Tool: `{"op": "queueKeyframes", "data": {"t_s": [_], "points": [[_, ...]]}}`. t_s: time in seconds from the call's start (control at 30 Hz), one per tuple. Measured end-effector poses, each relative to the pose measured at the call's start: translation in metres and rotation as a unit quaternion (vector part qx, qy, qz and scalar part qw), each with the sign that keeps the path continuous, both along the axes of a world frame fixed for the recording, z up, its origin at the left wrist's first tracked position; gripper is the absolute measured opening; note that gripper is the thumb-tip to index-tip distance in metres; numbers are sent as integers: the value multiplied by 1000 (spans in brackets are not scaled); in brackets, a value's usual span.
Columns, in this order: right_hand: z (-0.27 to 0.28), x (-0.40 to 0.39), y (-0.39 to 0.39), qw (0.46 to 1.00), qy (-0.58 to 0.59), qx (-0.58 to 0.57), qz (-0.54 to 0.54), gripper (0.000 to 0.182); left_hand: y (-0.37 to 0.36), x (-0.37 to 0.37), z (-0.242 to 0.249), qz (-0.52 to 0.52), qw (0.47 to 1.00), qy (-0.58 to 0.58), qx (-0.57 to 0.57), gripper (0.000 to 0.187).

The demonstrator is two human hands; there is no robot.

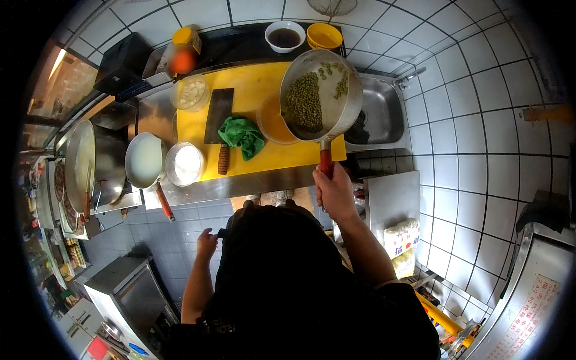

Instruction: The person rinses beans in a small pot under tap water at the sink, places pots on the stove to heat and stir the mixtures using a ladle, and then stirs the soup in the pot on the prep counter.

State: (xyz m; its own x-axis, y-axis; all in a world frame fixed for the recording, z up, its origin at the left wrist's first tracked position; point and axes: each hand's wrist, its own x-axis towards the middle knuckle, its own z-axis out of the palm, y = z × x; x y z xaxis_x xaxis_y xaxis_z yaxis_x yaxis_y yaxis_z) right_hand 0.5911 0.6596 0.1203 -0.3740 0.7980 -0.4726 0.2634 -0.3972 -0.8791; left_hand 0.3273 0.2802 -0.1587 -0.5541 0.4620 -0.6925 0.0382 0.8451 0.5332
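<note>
My right hand (336, 191) is wrapped round the red-brown handle of a metal saucepan (354, 96). Green mung beans (304, 99) are heaped on the left of its base, with a few scattered on the right. The pan is over the right end of the yellow cutting board (258, 78), partly covering a round container of amber liquid (273, 123). Nearby on the board lie a green cloth (241, 137) and a cleaver (219, 117). My left hand (207, 243) hangs low by my side, fingers curled near a dark strip; what they hold is unclear.
A steel sink (389, 114) adjoins the board on the right. Leftward stand a bowl of white contents (185, 164), a pan of cloudy liquid (144, 159) and a large pot (108, 162). A bowl of dark liquid (284, 37) and a yellow bowl (324, 36) sit behind.
</note>
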Motion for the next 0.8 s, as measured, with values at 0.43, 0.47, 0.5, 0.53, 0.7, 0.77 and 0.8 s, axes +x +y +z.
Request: {"op": "queueKeyframes", "data": {"t_s": [0.43,0.47,0.5,0.53,0.7,0.77,0.8], "points": [[-2,2,1,1000,-7,0,8,12,-13,-4,-25,22,999,-11,32,43],[-2,2,1,1000,-3,-2,8,12,-11,-3,-21,17,999,-7,26,43],[-1,1,1,1000,1,-3,8,12,-9,-2,-15,13,1000,-3,20,43],[-1,1,1,1000,5,-5,8,12,-4,-1,-7,9,1000,1,15,43],[0,0,1,1000,-1,-4,2,11,-4,0,-8,20,1000,-4,7,42],[0,0,0,1000,-3,-3,1,11,-3,0,-7,20,1000,-6,1,42],[0,0,0,1000,-4,-3,1,11,-4,0,-5,16,1000,-5,-2,42]]}}
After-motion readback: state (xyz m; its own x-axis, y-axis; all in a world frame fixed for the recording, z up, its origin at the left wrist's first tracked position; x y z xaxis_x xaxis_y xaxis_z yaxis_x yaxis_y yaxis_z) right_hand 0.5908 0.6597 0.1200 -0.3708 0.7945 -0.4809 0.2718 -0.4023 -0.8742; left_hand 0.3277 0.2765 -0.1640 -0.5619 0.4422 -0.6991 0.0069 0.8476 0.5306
